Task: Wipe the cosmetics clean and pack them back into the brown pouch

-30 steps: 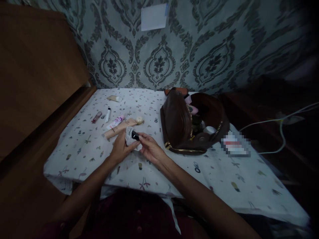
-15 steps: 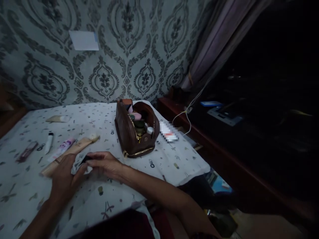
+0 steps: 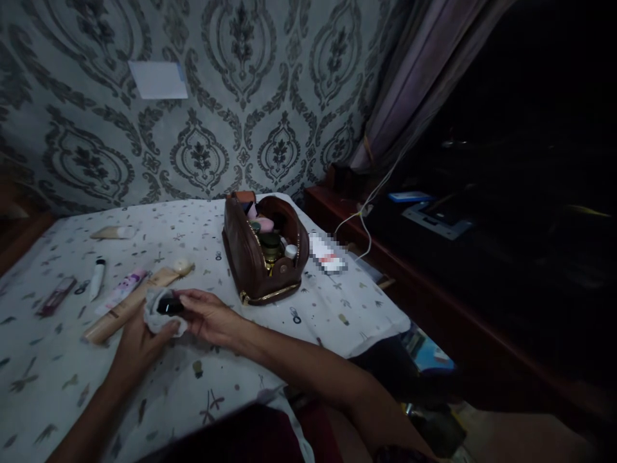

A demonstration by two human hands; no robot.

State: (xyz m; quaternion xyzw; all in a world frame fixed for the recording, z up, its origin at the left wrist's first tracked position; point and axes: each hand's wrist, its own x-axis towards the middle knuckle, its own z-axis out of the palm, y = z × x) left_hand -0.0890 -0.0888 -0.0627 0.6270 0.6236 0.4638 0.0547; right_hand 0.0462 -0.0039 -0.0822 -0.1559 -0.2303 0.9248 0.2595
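Note:
My left hand is closed around a crumpled white tissue or wipe, which cups the underside of a small, rounded, shiny black item; its exact kind is not clear. From the other side, my right hand grips the black item between thumb and fingers. Under and beyond the hands lies a long beige tube with a pale cap. A white tube with a purple print rests beside it. To the right stands a brown cosmetic bag, unzipped, with jars and a pink item inside.
On the patterned white cloth at left lie a white tube with black cap, a dark pink item and a beige tube. Right of the bag is a blurred white object. A cable hangs by the dark red wooden edge.
Both hands have shifted slightly right. The black item has turned so more of its shiny surface shows, and the tissue is spread wider around it.

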